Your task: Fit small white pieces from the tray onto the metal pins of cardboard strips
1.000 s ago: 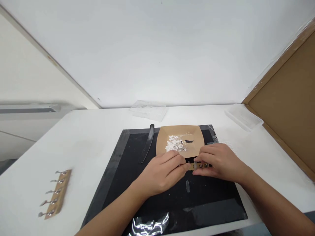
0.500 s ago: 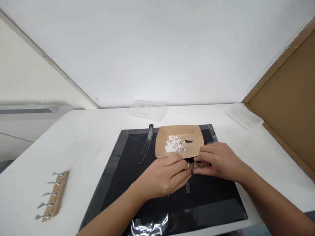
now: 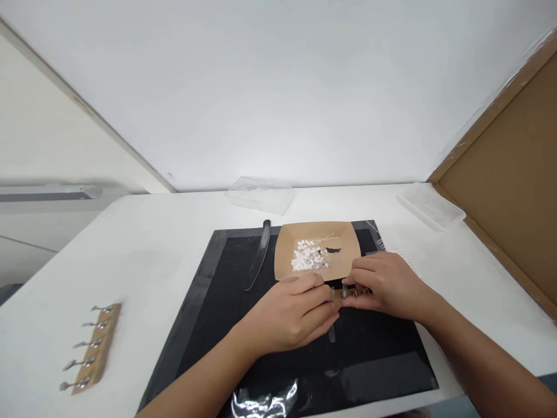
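Note:
My right hand [image 3: 383, 287] is closed in a pinch at the right side of the black mat. A small greyish translucent false nail [image 3: 345, 290] stands between its thumb and index finger. Beneath these fingers lies a wooden strip [image 3: 337, 294] with small metal clips, partly hidden by both hands. Close by on the left, my left hand [image 3: 291, 313] has its fingers pressed together at the strip's end. Whatever it grips there is hidden. A clear narrow piece [image 3: 332, 333] lies on the mat just below the left fingertips.
Behind my hands, a brown paper tray [image 3: 285, 235] holds white bits and a dark piece. A curved black nail file [image 3: 261, 255] lies on the black mat [image 3: 209, 302]. Another clip strip [image 3: 102, 354] sits left. Plastic bag [image 3: 261, 194] and clear box lid [image 3: 430, 206] lie behind.
Both hands keep nearly the same place and grip. The left fingertips have shifted very slightly to the right. The tray, file and mat stay put.

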Tool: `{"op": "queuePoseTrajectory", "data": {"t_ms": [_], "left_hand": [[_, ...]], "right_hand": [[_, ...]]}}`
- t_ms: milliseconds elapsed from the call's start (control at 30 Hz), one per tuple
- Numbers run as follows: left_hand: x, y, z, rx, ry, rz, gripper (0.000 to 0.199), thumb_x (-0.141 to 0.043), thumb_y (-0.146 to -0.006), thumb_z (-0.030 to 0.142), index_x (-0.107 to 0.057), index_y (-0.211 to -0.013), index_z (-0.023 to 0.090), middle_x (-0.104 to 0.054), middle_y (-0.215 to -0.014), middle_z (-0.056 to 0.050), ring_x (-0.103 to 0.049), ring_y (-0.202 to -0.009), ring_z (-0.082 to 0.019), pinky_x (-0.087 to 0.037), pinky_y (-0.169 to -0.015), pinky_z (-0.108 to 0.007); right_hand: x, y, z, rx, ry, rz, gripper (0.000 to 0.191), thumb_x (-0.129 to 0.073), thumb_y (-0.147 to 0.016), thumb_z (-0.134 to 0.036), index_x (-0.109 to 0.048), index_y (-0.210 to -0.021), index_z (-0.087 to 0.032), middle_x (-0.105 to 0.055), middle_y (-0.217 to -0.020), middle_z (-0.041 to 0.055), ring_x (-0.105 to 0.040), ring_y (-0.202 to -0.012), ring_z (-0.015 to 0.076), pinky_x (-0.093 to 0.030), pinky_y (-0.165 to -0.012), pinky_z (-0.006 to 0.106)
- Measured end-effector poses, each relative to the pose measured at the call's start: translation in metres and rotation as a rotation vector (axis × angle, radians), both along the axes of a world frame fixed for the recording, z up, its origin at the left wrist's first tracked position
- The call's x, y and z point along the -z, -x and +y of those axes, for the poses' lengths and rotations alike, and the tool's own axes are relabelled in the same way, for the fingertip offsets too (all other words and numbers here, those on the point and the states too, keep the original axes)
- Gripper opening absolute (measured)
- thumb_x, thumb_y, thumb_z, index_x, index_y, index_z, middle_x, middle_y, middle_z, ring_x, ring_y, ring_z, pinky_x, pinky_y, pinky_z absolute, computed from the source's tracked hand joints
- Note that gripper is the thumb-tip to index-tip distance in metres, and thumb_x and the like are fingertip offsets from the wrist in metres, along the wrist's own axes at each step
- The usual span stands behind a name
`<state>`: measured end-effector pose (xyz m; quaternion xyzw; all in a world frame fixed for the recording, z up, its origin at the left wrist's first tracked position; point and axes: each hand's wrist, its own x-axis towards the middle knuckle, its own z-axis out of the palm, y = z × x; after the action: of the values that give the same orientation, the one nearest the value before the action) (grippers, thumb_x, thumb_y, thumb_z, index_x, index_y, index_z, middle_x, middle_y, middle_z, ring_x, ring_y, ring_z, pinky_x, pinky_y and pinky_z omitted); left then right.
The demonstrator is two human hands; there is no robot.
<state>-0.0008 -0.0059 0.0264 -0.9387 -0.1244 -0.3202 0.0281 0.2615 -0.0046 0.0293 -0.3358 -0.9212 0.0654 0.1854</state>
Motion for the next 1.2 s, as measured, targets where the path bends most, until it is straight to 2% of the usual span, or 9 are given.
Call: {"op": "queuePoseTrajectory", "data": {"t_ms": [333,633,933,1133,1200], "left_hand": [[0.002,0.000,-0.001,-0.030,0.003,-0.032,0.018,-0.075,-0.094,0.015,-0.070,-0.111,0.012,-0.076,-0.094,-0.004,-0.067,-0.084,-0.018,-0.058,-0.075,-0.033],[0.005,0.000,-0.001,-0.065,0.036,-0.009,0.022,-0.073,-0.096,0.017,-0.070,-0.118,0.013,-0.075,-0.092,-0.005,-0.068,-0.084,-0.019,-0.060,-0.079,-0.034],[0.008,-0.002,0.000,-0.096,0.039,-0.040,0.018,-0.073,-0.095,0.016,-0.071,-0.113,0.015,-0.075,-0.090,-0.003,-0.068,-0.080,-0.017,-0.060,-0.082,-0.033],[0.005,-0.002,0.000,-0.086,-0.024,-0.133,0.020,-0.076,-0.090,0.012,-0.071,-0.109,0.012,-0.076,-0.089,-0.003,-0.069,-0.079,-0.015,-0.059,-0.082,-0.033],[0.005,-0.001,-0.001,-0.077,-0.026,-0.169,0.021,-0.075,-0.088,0.010,-0.071,-0.108,0.013,-0.078,-0.089,-0.003,-0.070,-0.078,-0.015,-0.059,-0.080,-0.032]], "right_hand": [[0.002,0.001,-0.001,-0.002,-0.027,-0.012,0.036,-0.062,-0.105,-0.053,-0.072,-0.095,-0.020,-0.070,-0.080,-0.0001,-0.061,-0.068,0.0140,-0.033,-0.063,0.031],[0.003,-0.001,-0.001,0.000,0.016,-0.055,0.032,-0.067,-0.102,-0.053,-0.074,-0.099,-0.021,-0.070,-0.083,-0.0002,-0.063,-0.072,0.0156,-0.033,-0.064,0.032],[0.002,0.001,-0.002,0.006,-0.007,-0.072,0.034,-0.067,-0.102,-0.054,-0.074,-0.095,-0.021,-0.070,-0.082,0.0002,-0.063,-0.070,0.0159,-0.033,-0.063,0.032],[-0.004,-0.001,-0.003,0.024,-0.002,-0.027,0.047,-0.068,-0.096,-0.066,-0.074,-0.102,-0.020,-0.072,-0.085,0.0014,-0.064,-0.071,0.0161,-0.034,-0.062,0.030],[-0.008,-0.001,-0.004,0.022,0.048,0.005,0.038,-0.070,-0.098,-0.060,-0.075,-0.103,-0.022,-0.072,-0.087,0.0006,-0.064,-0.073,0.0152,-0.035,-0.062,0.029]]}}
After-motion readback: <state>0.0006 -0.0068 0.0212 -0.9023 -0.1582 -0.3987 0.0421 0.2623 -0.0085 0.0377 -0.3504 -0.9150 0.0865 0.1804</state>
